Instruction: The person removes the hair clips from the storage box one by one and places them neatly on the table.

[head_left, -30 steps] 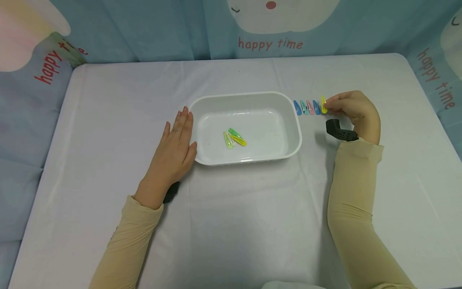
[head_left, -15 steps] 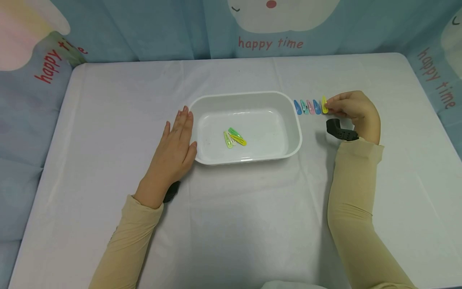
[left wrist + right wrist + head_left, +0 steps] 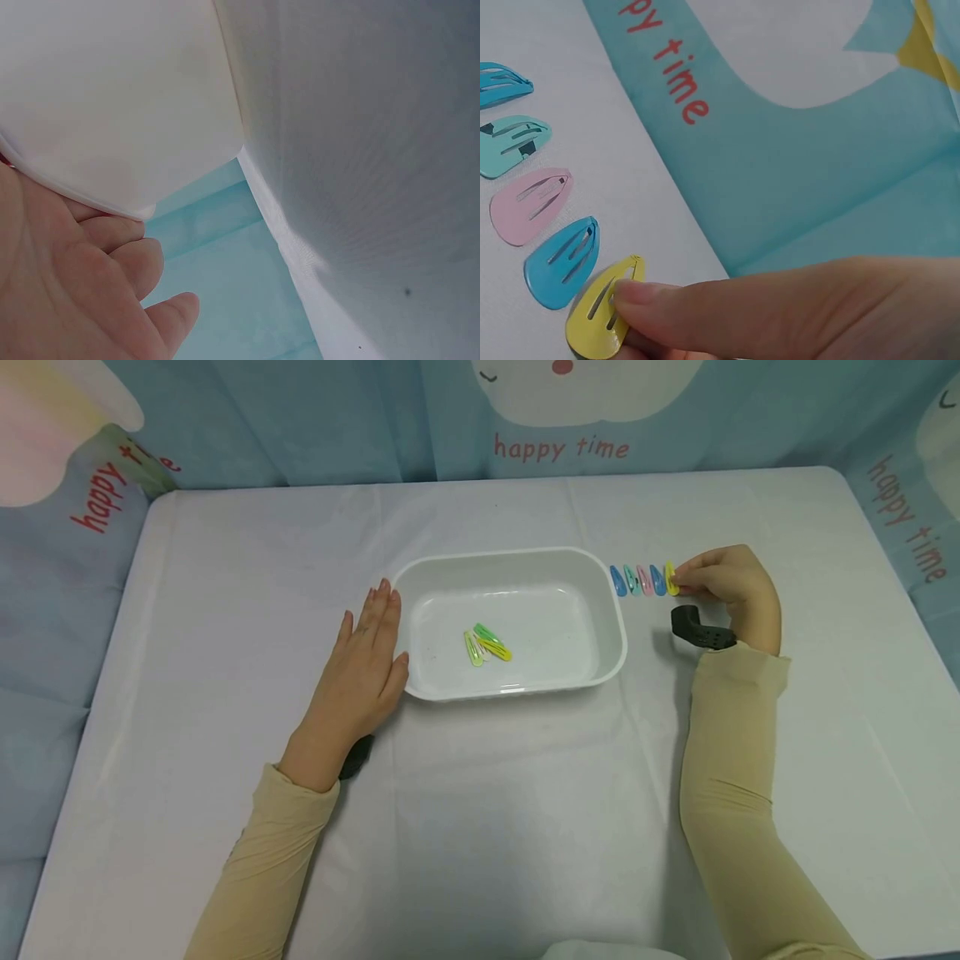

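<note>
Between thumb and fingers my right hand [image 3: 731,581] pinches a yellow snap hair clip [image 3: 600,319], close over the cloth at the right end of a row. To its left lie a blue clip [image 3: 562,262], a pink clip [image 3: 531,206], a mint clip with dark marks [image 3: 514,142] and another blue clip [image 3: 499,84]. My left hand [image 3: 356,668] rests with fingers straight against the left side of a white tray [image 3: 517,692]. Inside that tray is a small pile of hair clips [image 3: 487,645], green, yellow and pale.
A white cloth [image 3: 480,827] covers the table. Blue printed curtain [image 3: 337,422] hangs along the back and sides. A black wrist mount [image 3: 701,628] sits on the right wrist, just below the row of clips.
My right hand has shifted slightly left, bringing the yellow clip closer to the neighbouring blue one. The left hand and the tray keep their places.
</note>
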{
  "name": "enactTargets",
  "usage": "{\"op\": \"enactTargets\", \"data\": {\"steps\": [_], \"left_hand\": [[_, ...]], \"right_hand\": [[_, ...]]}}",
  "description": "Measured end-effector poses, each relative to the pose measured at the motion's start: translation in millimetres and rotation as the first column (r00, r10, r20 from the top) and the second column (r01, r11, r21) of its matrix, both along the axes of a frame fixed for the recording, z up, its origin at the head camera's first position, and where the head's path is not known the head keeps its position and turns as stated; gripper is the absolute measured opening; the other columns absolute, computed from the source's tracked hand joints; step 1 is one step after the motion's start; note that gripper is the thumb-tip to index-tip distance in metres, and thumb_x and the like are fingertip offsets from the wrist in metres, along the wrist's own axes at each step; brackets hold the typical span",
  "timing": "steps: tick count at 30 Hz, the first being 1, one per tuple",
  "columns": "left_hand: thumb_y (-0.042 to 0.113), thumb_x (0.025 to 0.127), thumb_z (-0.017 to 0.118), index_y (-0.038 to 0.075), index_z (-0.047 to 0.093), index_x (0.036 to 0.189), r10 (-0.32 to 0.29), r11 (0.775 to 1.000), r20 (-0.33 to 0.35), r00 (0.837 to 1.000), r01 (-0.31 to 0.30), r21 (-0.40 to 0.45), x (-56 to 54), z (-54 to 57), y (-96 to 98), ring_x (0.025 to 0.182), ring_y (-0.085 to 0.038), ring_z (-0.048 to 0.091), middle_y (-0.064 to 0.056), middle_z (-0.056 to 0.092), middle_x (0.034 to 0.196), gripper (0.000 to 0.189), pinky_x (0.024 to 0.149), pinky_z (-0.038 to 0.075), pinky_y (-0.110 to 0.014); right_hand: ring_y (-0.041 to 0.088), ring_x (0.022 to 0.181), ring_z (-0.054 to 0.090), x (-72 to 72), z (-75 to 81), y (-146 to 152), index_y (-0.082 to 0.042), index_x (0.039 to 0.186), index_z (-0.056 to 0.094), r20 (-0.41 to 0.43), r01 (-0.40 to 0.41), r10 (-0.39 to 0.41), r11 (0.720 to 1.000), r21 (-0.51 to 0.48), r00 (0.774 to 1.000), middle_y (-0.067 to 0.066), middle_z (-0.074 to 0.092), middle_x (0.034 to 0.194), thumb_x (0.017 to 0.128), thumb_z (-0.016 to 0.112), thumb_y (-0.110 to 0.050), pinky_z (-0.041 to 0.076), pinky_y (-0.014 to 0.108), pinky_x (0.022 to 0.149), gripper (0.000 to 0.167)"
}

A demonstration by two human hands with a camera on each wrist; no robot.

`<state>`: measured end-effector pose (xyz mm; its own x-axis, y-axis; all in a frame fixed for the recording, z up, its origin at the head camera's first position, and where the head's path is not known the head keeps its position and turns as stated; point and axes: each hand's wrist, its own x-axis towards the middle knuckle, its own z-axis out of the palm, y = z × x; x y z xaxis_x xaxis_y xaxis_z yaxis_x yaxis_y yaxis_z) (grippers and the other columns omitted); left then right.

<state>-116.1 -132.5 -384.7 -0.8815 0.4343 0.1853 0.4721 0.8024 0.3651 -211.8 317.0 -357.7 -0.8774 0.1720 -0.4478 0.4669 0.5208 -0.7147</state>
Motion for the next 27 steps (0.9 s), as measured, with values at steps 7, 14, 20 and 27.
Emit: {"op": "enactTargets", "data": {"steps": [7,14,20,27], "left_hand": [[0.02,0.098,0.034,-0.003,0.01,0.149,0.001,1.0,0.005,1.0,-0.001,-0.003,-0.4,-0.1,0.0,0.144,-0.023,0.004,-0.015,0.004,0.156,0.061,0.112,0.008,-0.05],[0.018,0.097,0.036,-0.003,0.011,0.149,0.001,1.0,0.002,1.0,-0.001,0.007,-0.4,0.0,0.3,0.144,-0.023,0.005,-0.015,0.005,0.156,0.062,0.112,0.008,-0.05],[0.018,0.097,0.036,-0.003,0.011,0.149,0.003,1.0,0.003,1.0,-0.003,0.005,0.0,0.1,0.3,0.144,-0.022,0.004,-0.014,0.005,0.156,0.061,0.112,0.008,-0.05],[0.018,0.097,0.036,-0.003,0.011,0.149,0.005,1.0,0.003,1.0,-0.005,0.004,-0.1,0.1,0.3,0.144,-0.023,0.005,-0.014,0.005,0.156,0.062,0.112,0.008,-0.05]], "right_hand": [[0.005,0.061,0.056,-1.2,-0.8,-1.8,-0.025,0.066,0.07,-0.014,0.002,-0.001,0.997,0.077,1.0,-0.014,0.062,0.061,0.087,0.068,-0.018,0.041,0.023,0.06,0.022],[0.005,0.061,0.057,0.7,-0.3,-1.0,-0.024,0.067,0.072,-0.023,0.011,-0.01,0.999,0.043,1.0,-0.013,0.063,0.063,0.087,0.068,-0.018,0.044,0.021,0.06,0.021],[0.005,0.063,0.059,1.3,0.8,0.5,-0.021,0.07,0.072,-0.016,0.007,-0.007,1.0,-0.027,1.0,-0.011,0.063,0.068,0.087,0.067,-0.014,0.049,0.019,0.059,0.02],[0.006,0.065,0.057,2.1,0.5,3.2,-0.022,0.072,0.072,-0.007,0.017,-0.017,1.0,-0.001,1.0,-0.012,0.062,0.07,0.087,0.068,-0.017,0.048,0.019,0.06,0.016]]}}
